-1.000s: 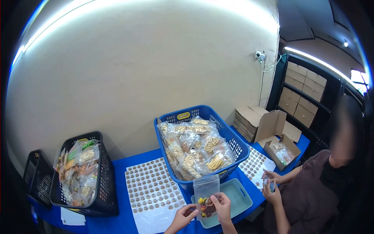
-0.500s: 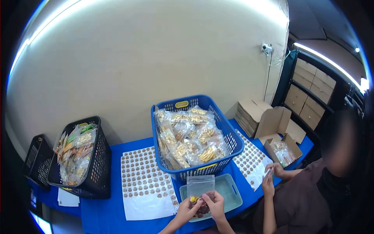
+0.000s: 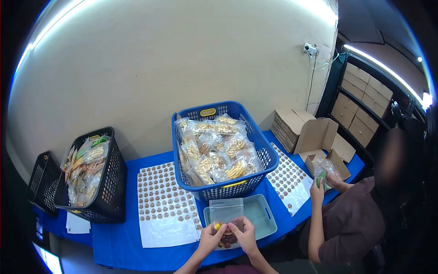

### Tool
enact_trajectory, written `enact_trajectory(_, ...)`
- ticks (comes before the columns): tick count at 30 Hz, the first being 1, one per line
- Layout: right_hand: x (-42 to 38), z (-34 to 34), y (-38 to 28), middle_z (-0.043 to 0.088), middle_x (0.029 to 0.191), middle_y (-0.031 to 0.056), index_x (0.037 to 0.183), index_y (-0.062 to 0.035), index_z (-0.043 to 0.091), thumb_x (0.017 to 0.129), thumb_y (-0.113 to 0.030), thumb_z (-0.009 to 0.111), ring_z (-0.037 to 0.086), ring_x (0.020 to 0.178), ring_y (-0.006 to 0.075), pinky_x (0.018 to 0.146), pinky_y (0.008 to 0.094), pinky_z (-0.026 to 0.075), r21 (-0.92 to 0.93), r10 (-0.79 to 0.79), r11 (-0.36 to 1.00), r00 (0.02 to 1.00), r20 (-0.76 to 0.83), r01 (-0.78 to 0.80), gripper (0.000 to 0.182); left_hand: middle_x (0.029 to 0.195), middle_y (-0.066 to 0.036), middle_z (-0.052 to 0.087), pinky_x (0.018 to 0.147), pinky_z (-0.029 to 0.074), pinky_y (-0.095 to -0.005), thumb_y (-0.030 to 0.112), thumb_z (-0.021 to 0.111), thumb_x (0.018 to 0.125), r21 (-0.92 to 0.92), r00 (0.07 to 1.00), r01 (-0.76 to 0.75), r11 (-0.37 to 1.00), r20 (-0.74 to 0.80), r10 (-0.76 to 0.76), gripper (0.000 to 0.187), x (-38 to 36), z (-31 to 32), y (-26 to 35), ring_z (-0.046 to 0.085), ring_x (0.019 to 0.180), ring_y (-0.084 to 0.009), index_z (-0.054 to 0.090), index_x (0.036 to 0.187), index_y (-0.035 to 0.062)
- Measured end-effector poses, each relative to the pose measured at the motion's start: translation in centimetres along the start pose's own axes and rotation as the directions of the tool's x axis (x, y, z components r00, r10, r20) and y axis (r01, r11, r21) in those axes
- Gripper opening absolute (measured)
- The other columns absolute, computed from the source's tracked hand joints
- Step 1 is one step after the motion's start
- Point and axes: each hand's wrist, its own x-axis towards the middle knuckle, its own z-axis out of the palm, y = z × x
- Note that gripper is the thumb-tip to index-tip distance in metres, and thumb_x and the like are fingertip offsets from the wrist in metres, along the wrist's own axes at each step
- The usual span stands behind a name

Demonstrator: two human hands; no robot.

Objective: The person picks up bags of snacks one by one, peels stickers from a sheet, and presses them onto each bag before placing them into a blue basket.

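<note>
A clear zip bag [image 3: 226, 209] hangs between my two hands, its upper part standing upright. Dark reddish pieces and a bit of yellow show in its lower part. On the left side, my left hand [image 3: 210, 238] is closed on the bag, the thumb near the yellow piece. My right hand [image 3: 245, 236] pinches the bag's right side, thumb on its front. Both thumbs nearly meet over the middle, at a round brownish patch that looks like a sticker. Behind and under the bag lies a pale green tray [image 3: 261, 214].
A blue basket [image 3: 228, 188] of snack bags stands behind the tray, between sticker sheets [image 3: 166, 201] [image 3: 288, 182]. At left are black baskets [image 3: 112, 192]. On the right, a co-worker's hands [image 3: 318, 189] hold a packet by an open carton [image 3: 340, 169]; folded cardboard [image 3: 287, 132] is stacked behind.
The view has shifted slightly, so the table things sit higher and further left. My hands still grip the bag, thumbs now over its middle. The co-worker now holds a packet with green in it.
</note>
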Motion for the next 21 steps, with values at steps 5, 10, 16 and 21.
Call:
enact_trajectory(5, -0.7, -0.2, -0.2, 0.058, 0.078, 0.0042, 0.085, 0.0000, 0.052, 0.079, -0.005, 0.060, 0.054, 0.071, 0.0072, 0.063, 0.0197, 0.044, -0.014, 0.018, 1.000, 0.997, -0.073, -0.019, 0.011, 0.078, -0.003, 0.060, 0.059, 0.044, -0.0199, 0.021, 0.055, 0.084, 0.055, 0.997, -0.040, 0.998, 0.072, 0.036, 0.022, 0.1, -0.3, -1.7, 0.053, 0.068, -0.0052, 0.058, 0.092, 0.0001)
enact_trajectory(10, -0.9, -0.2, 0.4, 0.057, 0.076, 0.0028, 0.083, -0.0008, 0.051, 0.080, -0.006, 0.059, 0.053, 0.070, 0.0065, 0.063, 0.0196, 0.043, 0.023, 0.008, 1.000, 0.994, -0.106, -0.005, 0.010, 0.081, -0.003, 0.060, 0.063, 0.045, -0.0212, 0.020, 0.056, 0.084, 0.106, 0.988, -0.122, 0.987, 0.109, 0.110, 0.025, -0.3, -0.6, -1.6, 0.053, 0.072, -0.0058, 0.056, 0.097, -0.0006)
enact_trajectory(16, -1.0, 1.7, -0.7, 0.056, 0.076, 0.0022, 0.085, -0.0021, 0.048, 0.080, -0.006, 0.059, 0.053, 0.070, 0.0067, 0.064, 0.0196, 0.042, 0.121, 0.002, 0.993, 0.989, -0.149, 0.016, 0.013, 0.086, -0.003, 0.059, 0.062, 0.047, -0.0211, 0.018, 0.056, 0.084, -0.020, 0.989, -0.040, 0.999, 0.141, 0.043, 0.027, 0.0, -1.5, 0.8, 0.055, 0.073, -0.0070, 0.053, 0.103, -0.0004)
enact_trajectory(21, -0.9, 2.3, -1.6, 0.055, 0.075, 0.0020, 0.085, -0.0026, 0.048, 0.078, -0.005, 0.061, 0.053, 0.068, 0.0070, 0.063, 0.0197, 0.042, 0.130, -0.013, 0.991, 0.988, -0.152, 0.033, 0.015, 0.086, -0.005, 0.059, 0.054, 0.047, -0.0217, 0.015, 0.059, 0.082, 0.066, 0.976, -0.092, 0.994, 0.205, 0.077, 0.029, 0.0, -1.9, 1.1, 0.057, 0.067, -0.0073, 0.051, 0.104, -0.0014)
